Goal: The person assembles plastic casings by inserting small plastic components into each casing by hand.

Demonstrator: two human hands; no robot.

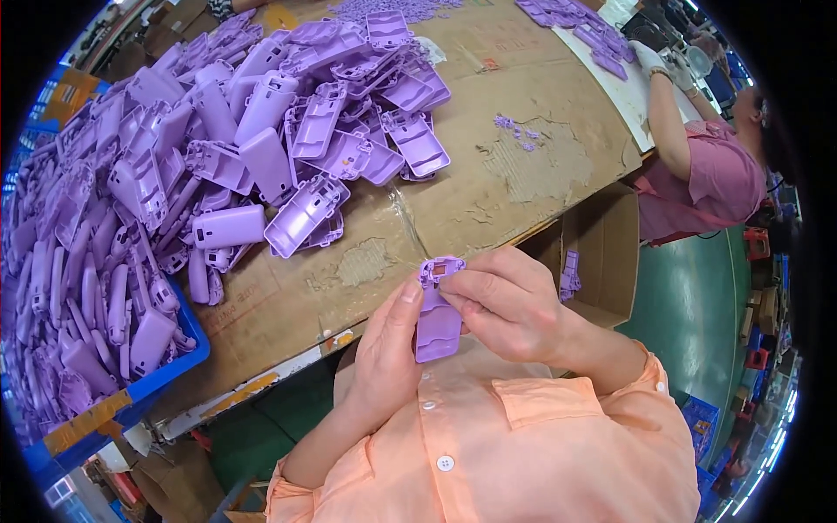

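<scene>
A purple plastic housing (438,329), a long shallow shell with a rectangular opening near its top, is held upright before my chest. My left hand (390,349) grips it along its left side, thumb near the upper part. The fingers of my right hand (513,305) are pinched at the housing's upper right, by the opening. Whether a small part sits between those fingertips is hidden. Beyond my hands, a large heap of similar purple housings (228,228) covers the left of the table.
The heap spills from a blue crate (190,336) on cardboard-covered table (471,96). Small purple bits (517,131) lie right of it, more at the far edge. An open cardboard box (610,279) stands at my right. A co-worker in pink (719,174) works at a white table.
</scene>
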